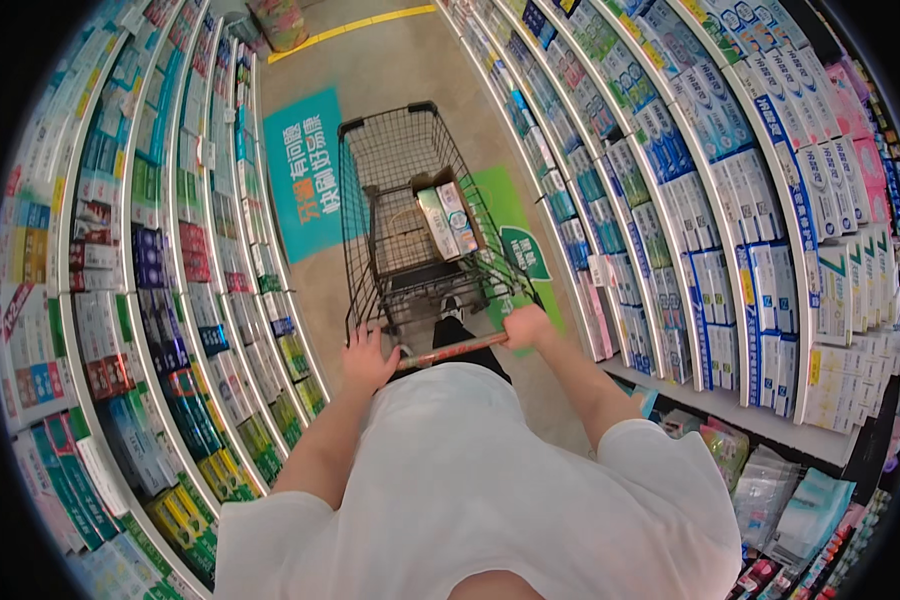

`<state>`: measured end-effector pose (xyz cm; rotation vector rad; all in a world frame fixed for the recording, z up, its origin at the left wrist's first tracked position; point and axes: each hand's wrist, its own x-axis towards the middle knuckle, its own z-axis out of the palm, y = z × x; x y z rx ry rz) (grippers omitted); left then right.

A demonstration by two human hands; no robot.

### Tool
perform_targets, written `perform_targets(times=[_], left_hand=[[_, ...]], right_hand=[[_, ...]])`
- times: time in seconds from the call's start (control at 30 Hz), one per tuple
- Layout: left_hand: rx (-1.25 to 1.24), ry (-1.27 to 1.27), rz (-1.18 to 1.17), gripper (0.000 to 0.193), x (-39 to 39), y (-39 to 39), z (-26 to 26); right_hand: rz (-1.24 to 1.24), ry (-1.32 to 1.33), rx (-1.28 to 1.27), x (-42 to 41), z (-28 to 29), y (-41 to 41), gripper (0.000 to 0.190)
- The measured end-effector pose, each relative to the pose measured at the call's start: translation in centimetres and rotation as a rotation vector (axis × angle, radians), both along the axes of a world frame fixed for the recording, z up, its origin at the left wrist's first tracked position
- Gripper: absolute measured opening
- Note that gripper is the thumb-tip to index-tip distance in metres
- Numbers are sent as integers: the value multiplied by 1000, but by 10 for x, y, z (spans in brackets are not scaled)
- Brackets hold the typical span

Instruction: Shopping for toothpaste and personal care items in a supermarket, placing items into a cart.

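Note:
A black wire shopping cart (390,187) stands in front of me, its red handlebar (454,350) close to my waist. My right hand (526,326) is closed around the right end of the bar. At the left end rests my left hand (371,358), its fingers spread over the corner of the cart and its thumb near the bar. Inside the cart, towards the right side, an open cardboard box (450,180) holds a few upright toothpaste-like cartons (436,217).
Tall shelves of boxed oral-care goods line the left (127,247) and right (645,187) of the aisle. Bagged goods (769,495) lie low at the right. Teal (300,172) and green floor stickers (521,247) and a yellow line (352,28) mark the floor.

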<state>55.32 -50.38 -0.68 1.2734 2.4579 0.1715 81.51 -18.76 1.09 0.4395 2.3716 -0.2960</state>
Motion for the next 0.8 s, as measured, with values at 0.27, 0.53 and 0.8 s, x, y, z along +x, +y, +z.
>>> perform_targets(times=[0.27, 0.53, 0.8], left_hand=[[-91, -11, 39, 75, -5, 61, 4], [-99, 19, -4, 77, -56, 116, 4], [-84, 15, -28, 77, -112, 169, -5]], right_hand=[[43, 69, -129, -8, -6, 69, 50], [-100, 297, -285, -42, -18, 117, 65], [-541, 878, -80, -138, -46, 189, 25]])
